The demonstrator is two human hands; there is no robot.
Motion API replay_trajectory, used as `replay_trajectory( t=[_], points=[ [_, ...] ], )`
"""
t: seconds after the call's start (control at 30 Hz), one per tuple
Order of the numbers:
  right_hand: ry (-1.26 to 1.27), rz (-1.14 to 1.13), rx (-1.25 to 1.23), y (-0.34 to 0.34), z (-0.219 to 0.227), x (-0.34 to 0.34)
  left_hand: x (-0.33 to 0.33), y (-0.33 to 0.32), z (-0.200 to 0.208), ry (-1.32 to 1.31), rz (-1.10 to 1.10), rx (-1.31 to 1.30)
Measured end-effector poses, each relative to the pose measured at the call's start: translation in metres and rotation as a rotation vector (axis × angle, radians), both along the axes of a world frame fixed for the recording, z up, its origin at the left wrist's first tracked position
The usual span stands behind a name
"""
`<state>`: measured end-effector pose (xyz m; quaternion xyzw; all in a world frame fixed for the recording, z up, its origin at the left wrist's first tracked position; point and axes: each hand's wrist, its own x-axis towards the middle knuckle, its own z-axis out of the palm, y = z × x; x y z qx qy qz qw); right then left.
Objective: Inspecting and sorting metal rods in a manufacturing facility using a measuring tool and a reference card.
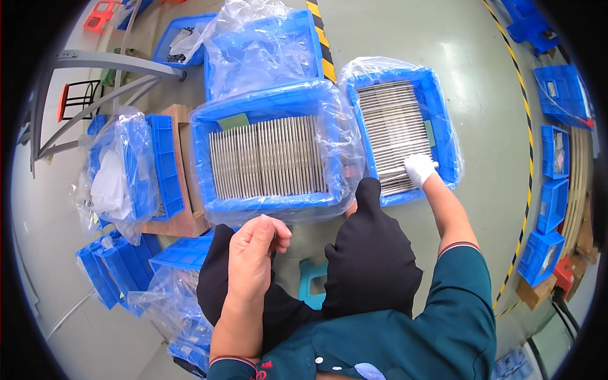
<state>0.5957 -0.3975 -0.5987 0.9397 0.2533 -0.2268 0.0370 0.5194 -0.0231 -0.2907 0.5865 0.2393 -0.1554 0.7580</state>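
My right hand, in a white glove, is at the lower right of the right blue bin. Its curled fingers touch the ends of the thin metal rods stacked there in a row; whether they grip one is hidden. Bare, my left hand is raised above my left thigh, its fingers curled into a loose fist. No item shows in it. In front of my knees, the left blue bin holds a row of similar metal rods lying side by side. Clear plastic liners drape over both bins.
Another plastic-covered blue bin stands behind. At the left are a blue crate, a wooden board and a grey metal frame. Yellow-black tape marks the floor. A teal stool shows between my legs.
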Motion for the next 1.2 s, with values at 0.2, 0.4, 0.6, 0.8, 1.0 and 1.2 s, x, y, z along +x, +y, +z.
replay_trajectory(
  t=[0.2, 0.4, 0.6, 0.8, 1.0, 1.2],
  points=[
    [0.333, -0.02, -0.151, 0.0, 0.035, -0.002, -0.001, 0.005, 0.007, -0.016, 0.027, -0.01],
    [0.438, -0.445, 0.136, -0.013, 0.084, -0.037, 0.002, 0.016, 0.009, -0.135, 0.066, -0.094],
    [0.464, -0.919, 0.787, 0.063, 0.217, -0.019, 0.001, 0.027, 0.009, -0.215, 0.154, -0.215],
    [0.372, -0.676, 0.966, 0.156, 0.34, 0.0, 0.003, 0.046, -0.003, -0.327, 0.221, -0.37],
    [0.385, -0.488, 1.075, 0.236, 0.384, -0.027, 0.002, 0.082, 0.014, -0.582, 0.304, -0.802],
    [0.336, -0.466, 1.077, 0.272, 0.396, -0.05, -0.008, 0.107, 0.018, -0.603, 0.211, -1.048]
  ],
)
